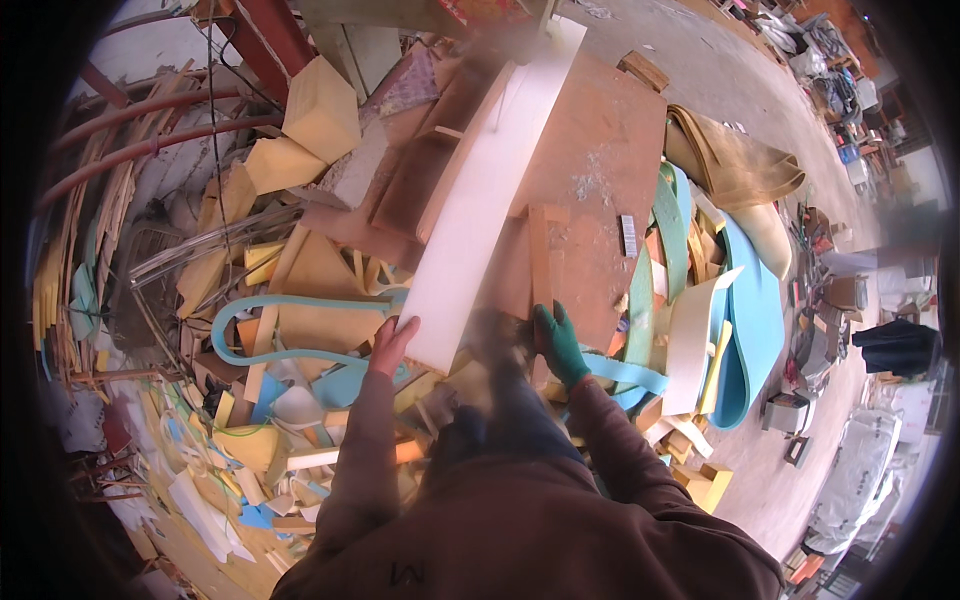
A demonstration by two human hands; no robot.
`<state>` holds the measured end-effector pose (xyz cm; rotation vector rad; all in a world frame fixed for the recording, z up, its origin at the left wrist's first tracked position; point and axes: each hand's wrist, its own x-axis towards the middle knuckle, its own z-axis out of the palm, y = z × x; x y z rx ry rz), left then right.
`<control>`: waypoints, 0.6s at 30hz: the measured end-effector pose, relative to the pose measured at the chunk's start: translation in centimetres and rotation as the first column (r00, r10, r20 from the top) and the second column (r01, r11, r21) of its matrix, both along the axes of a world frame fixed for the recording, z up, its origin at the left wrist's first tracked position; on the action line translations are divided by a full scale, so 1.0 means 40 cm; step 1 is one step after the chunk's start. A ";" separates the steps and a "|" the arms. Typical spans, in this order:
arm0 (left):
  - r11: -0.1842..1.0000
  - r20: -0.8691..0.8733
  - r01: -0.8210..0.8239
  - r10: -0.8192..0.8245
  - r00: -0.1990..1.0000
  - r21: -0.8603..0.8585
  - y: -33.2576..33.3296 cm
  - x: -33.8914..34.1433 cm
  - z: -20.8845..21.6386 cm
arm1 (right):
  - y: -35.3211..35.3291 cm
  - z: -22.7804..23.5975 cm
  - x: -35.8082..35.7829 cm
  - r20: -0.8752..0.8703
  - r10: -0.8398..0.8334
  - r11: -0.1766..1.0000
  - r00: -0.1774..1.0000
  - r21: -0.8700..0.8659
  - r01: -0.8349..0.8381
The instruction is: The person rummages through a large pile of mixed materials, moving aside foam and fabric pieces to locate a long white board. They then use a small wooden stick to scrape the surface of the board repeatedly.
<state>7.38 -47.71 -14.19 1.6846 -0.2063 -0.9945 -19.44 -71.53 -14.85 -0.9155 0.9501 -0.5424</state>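
Note:
A long white foam slab (480, 210) stretches from just in front of me to the far side of the brown tabletop (600, 130). My left hand (390, 345) is bare and closed on the slab's near left edge. A green glove covers my right hand (558, 342). Its fingers are closed around the near end of a wooden strip (540, 255), which lies on the tabletop right of the slab. The far end of the slab reaches a blurred pale machine post (548, 18).
Yellow foam blocks (322, 112) and a looped blue foam strip (220, 330) lie left. Blue foam sheets (750, 320) and a folded brown cloth (730, 160) are right. Foam scraps (250, 450) litter the floor around my legs. Red metal bars (150, 115) stand far left.

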 end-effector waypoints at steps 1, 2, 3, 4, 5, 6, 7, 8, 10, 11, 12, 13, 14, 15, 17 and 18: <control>1.000 0.000 -0.004 0.004 1.000 0.002 -0.019 0.008 -0.003 | -0.017 0.023 0.018 -0.019 0.011 0.998 1.000 0.057 -0.010; 1.000 0.006 0.009 -0.009 1.000 -0.004 -0.036 0.018 -0.004 | -0.035 0.045 0.034 -0.008 0.039 0.996 0.999 0.084 -0.038; 1.000 -0.005 0.023 -0.023 1.000 -0.004 -0.054 0.026 -0.005 | -0.051 0.066 0.050 0.000 0.061 0.992 0.998 0.106 -0.061; 0.999 -0.019 0.034 -0.034 0.999 0.000 -0.070 0.034 -0.004 | -0.065 0.083 0.060 -0.007 0.078 0.991 0.997 0.111 -0.077; 0.999 -0.011 0.044 -0.044 0.999 -0.007 -0.087 0.043 -0.003 | -0.080 0.098 0.067 -0.017 0.090 0.990 0.996 0.111 -0.087; 0.999 -0.007 0.051 -0.051 0.999 -0.009 -0.104 0.052 -0.002 | -0.094 0.107 0.075 -0.027 0.101 0.989 0.994 0.110 -0.098; 0.998 -0.007 0.054 -0.054 0.998 0.007 -0.119 0.059 0.000 | -0.106 0.112 0.084 -0.030 0.104 0.990 0.994 0.099 -0.101; 0.999 -0.016 0.051 -0.050 0.999 0.005 -0.132 0.067 0.003 | -0.117 0.114 0.091 -0.033 0.106 0.991 0.994 0.089 -0.103; 0.999 -0.039 0.049 -0.049 0.998 0.008 -0.151 0.083 0.007 | -0.132 0.113 0.103 -0.042 0.105 0.992 0.994 0.078 -0.102; 0.996 0.043 0.067 -0.069 0.997 0.051 -0.156 0.089 0.006 | -0.137 0.110 0.108 -0.048 0.102 0.992 0.994 0.078 -0.098; 0.993 0.123 0.096 -0.104 0.987 0.071 -0.152 0.088 0.003 | -0.138 0.108 0.111 -0.053 0.097 0.993 0.994 0.079 -0.093; 0.987 0.189 0.104 -0.126 0.974 0.120 -0.144 0.086 -0.003 | -0.138 0.107 0.112 -0.042 0.095 0.992 0.995 0.091 -0.091; 0.996 0.180 -0.026 0.009 0.984 0.089 -0.129 0.062 -0.014 | -0.138 0.106 0.114 -0.028 0.094 0.991 0.995 0.101 -0.091; 0.981 0.161 -0.172 0.157 0.974 0.087 -0.097 0.008 -0.027 | -0.135 0.105 0.113 -0.025 0.086 0.990 0.996 0.114 -0.083; 0.924 0.114 -0.368 0.357 0.927 0.105 -0.017 -0.097 -0.052 | -0.132 0.106 0.114 0.001 0.100 0.986 0.995 0.132 -0.099; 0.895 0.071 -0.428 0.422 0.904 0.124 0.021 -0.150 -0.070 | -0.131 0.107 0.114 0.013 0.103 0.985 0.995 0.135 -0.104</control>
